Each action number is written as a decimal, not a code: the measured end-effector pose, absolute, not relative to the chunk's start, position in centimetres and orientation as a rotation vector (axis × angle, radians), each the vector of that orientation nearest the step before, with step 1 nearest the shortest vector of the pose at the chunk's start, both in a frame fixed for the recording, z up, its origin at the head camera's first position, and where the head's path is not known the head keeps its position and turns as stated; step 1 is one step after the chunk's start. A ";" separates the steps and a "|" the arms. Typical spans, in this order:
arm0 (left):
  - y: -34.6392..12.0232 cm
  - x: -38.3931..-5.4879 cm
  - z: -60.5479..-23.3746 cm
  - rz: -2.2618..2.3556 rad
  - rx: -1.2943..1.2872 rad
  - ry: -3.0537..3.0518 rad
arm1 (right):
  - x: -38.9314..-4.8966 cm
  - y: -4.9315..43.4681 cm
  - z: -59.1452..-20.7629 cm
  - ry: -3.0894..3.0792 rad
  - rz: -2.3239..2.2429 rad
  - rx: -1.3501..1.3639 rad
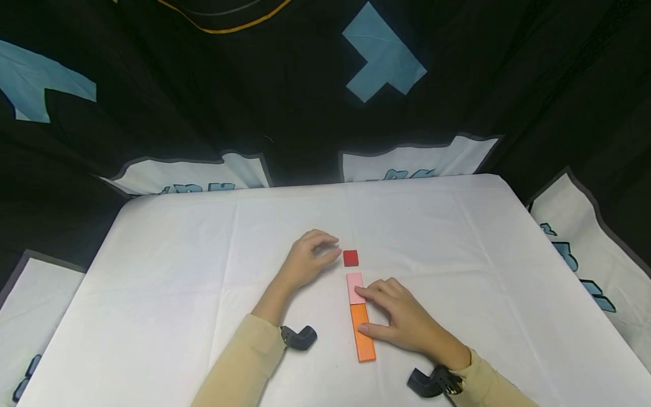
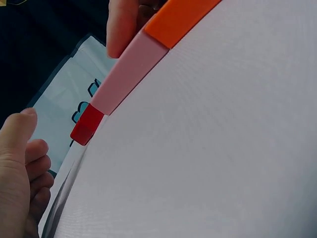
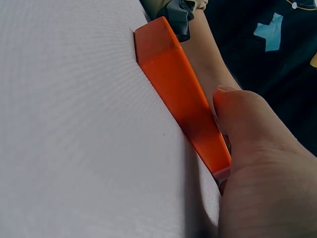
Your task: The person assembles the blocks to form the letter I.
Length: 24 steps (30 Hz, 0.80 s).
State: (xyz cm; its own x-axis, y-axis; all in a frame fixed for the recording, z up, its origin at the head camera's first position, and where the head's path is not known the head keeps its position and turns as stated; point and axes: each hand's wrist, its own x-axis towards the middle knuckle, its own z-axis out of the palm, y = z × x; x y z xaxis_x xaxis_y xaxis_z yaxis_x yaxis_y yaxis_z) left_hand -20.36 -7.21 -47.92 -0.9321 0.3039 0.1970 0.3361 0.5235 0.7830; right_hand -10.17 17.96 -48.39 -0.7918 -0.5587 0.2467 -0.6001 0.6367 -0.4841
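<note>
An orange block (image 1: 363, 336) and a shorter pink block (image 1: 355, 289) lie end to end in a line on the white table. A small red block (image 1: 351, 258) sits just beyond the pink one, with a narrow gap between them in the head view. My left hand (image 1: 311, 259) is beside the red block, fingers loosely bent with nothing in them. From the right, my right hand (image 1: 402, 316) reaches to the line, forefinger on the pink block and thumb at the orange one. The right wrist view shows the thumb (image 3: 242, 111) stretched along the orange block's side.
The white tablecloth (image 1: 437, 237) has faint fold lines. Behind the table hangs a dark cloth (image 1: 285, 102) with blue shapes. A dark wrist mount sits on the left sleeve (image 1: 264, 339) and another on the right sleeve (image 1: 483, 379).
</note>
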 end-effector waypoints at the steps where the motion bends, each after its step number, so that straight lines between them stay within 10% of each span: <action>1: -7.2 -20.4 -47.9 -1.404 -0.569 -2.709 | -10.2 18.0 -48.4 -2.777 0.865 0.983; 24: -8.3 -19.4 -47.8 -1.463 -0.439 -2.657 | -10.0 18.1 -47.9 -2.787 0.804 0.803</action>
State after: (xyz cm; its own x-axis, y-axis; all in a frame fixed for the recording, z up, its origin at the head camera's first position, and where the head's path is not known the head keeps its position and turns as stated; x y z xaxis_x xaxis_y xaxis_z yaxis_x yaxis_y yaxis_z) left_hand -19.45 -8.30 -47.83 -0.9560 0.2118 0.2030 0.2848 0.5042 0.8153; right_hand -9.96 18.13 -47.92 -0.8497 -0.4567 0.2635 -0.5269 0.7161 -0.4578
